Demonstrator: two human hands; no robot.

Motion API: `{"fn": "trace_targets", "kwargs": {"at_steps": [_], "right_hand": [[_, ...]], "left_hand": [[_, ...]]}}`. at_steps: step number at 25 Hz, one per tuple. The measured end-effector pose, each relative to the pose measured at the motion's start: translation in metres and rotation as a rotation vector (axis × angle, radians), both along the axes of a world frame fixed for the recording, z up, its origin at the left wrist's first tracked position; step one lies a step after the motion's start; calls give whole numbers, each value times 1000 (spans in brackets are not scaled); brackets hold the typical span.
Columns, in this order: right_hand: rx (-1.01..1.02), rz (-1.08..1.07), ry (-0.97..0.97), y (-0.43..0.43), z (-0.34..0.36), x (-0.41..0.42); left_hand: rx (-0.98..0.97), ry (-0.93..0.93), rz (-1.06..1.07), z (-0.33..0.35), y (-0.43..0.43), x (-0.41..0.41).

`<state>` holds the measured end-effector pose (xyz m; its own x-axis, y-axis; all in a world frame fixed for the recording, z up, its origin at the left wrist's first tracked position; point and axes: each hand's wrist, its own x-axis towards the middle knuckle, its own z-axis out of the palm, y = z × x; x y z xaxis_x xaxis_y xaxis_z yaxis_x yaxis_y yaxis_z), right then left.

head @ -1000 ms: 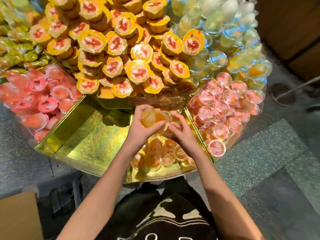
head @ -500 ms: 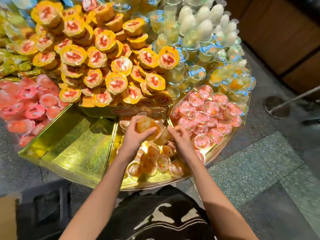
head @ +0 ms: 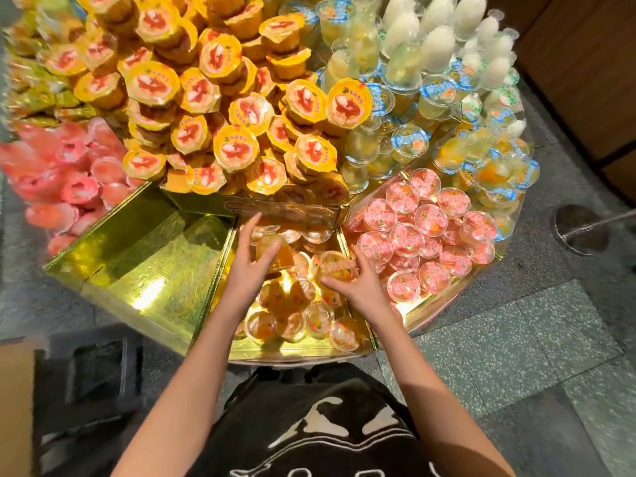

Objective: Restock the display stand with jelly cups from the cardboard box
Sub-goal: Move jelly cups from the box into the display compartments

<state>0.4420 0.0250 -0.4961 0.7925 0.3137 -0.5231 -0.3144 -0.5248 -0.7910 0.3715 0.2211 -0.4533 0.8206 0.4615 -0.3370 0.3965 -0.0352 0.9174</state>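
Orange jelly cups point(head: 261, 326) lie jumbled in the gold display stand point(head: 155, 270).

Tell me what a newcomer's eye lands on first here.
The towering heap of yellow-lidded jelly cups fills the top centre of the stand. Below it, the left hand and right hand reach among orange jelly cups in the middle compartment. A gleaming gold compartment lies just left of them in the view.
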Motion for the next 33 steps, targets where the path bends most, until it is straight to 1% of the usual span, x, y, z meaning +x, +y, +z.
{"fn": "trace_targets", "kwargs": {"at_steps": [1, 3, 4, 6, 8, 9, 11, 12, 14, 17, 20, 23, 26, 30, 33], "right_hand": [[-75, 32, -9, 1, -3, 0], [-163, 85, -33, 2, -11, -1], [-180, 115, -59, 2, -17, -2], [-189, 160, -103, 7, -27, -4], [-218, 193, -160, 15, -36, -4], [-255, 216, -218, 20, -41, -3], [-354, 280, -355, 27, -50, 4], [-396, 319, -392, 31, -56, 8], [-455, 371, -393, 37, -66, 17], [-483, 372, -377, 44, -74, 27], [-507, 430, -431, 44, -79, 30], [-541, 457, -461, 43, -81, 27], [-539, 449, -452, 43, -79, 27], [-566, 471, -455, 41, -75, 28], [-614, 499, -459, 39, -74, 29]], "left_hand": [[16, 25, -45, -2, 1, -2], [-40, 99, -112, -6, 3, -8], [-86, 140, -135, -9, 5, -11], [-112, 217, -192, -17, 8, -16], [-63, 271, -221, -25, 10, -23], [-37, 286, -202, -29, 11, -25], [-10, 286, -147, -31, 11, -29], [-8, 282, -122, -33, 13, -32], [27, 264, -94, -37, 16, -37], [88, 238, -97, -41, 21, -41], [136, 284, -121, -47, 24, -38], [244, 339, -165, -52, 24, -35], [356, 306, -188, -54, 21, -33], [358, 249, -141, -56, 22, -27], [392, 233, -149, -57, 19, -22]]}}
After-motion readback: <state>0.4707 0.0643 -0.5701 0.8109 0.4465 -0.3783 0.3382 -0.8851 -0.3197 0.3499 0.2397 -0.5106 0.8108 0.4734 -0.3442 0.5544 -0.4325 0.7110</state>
